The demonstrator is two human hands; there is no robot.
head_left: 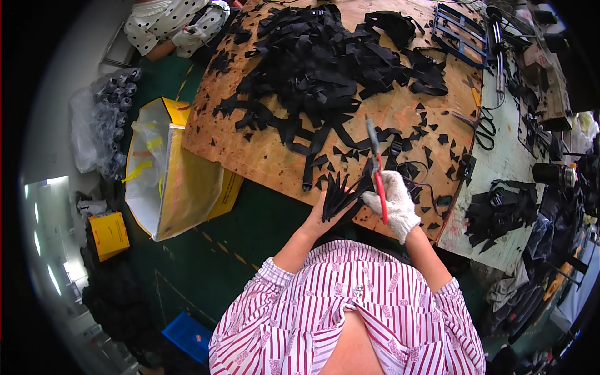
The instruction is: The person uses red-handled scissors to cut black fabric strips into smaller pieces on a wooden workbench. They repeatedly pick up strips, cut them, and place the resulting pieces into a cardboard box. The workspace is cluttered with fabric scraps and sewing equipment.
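A bundle of black strap pieces [340, 195] is held in the left hand [322, 215], just in front of the chest and above the near edge of the counter [262, 156]. The left grip is closed around the lower ends of the pieces, and the upper ends fan out like feathers. A tool with a red handle [378, 178] is held in the right hand [395, 203], which is covered by a white glove. The right grip is closed fully around the handle, and the grey tip of the tool points away from the body, just beside the bundle. Whether the tip touches the straps cannot be told.

On the brown board of the counter a large heap of black straps [331, 59] is seen, and many small cut triangles [437, 140] are scattered near the right hand. By these scraps it is judged that a part of the cutting is already done, but most of the heap appears not yet worked.

A yellow bag [169, 181] stands open at the left of the counter. Black scissors [484, 128] lie at the right edge. At the far side a second person's gloved hand [187, 36] is seen.
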